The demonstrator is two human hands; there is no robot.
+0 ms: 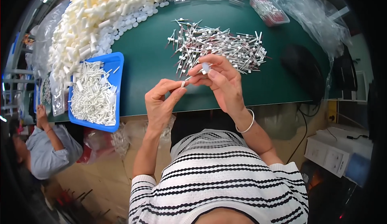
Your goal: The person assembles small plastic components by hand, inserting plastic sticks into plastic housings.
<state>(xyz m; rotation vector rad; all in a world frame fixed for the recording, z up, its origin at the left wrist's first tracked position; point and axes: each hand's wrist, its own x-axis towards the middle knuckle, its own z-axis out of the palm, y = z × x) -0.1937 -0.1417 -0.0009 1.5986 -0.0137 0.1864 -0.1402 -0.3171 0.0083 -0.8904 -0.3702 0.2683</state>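
Observation:
Over the front of the green table, my two hands meet close together. My left hand point(160, 103) is closed, with a short white tube point(183, 84) pinched between thumb and forefinger. My right hand point(225, 84) grips a thin rod with a translucent white cap point(206, 67) on it, the rod's far end pointing toward the left fingertips. Whether the tube and the rod touch cannot be made out. Just beyond my hands lies a loose pile of thin rods with white collars point(221, 42). Left of my hands stands a blue tray point(117, 87) full of small white tubes point(92, 97).
A large heap of cream-white cylinders point(96, 18) with round white caps point(133, 20) covers the table's far left. Clear plastic boxes of parts point(269, 9) and plastic bags point(312, 14) line the back. A dark object point(302, 70) sits right. Another person point(52, 147) sits at left.

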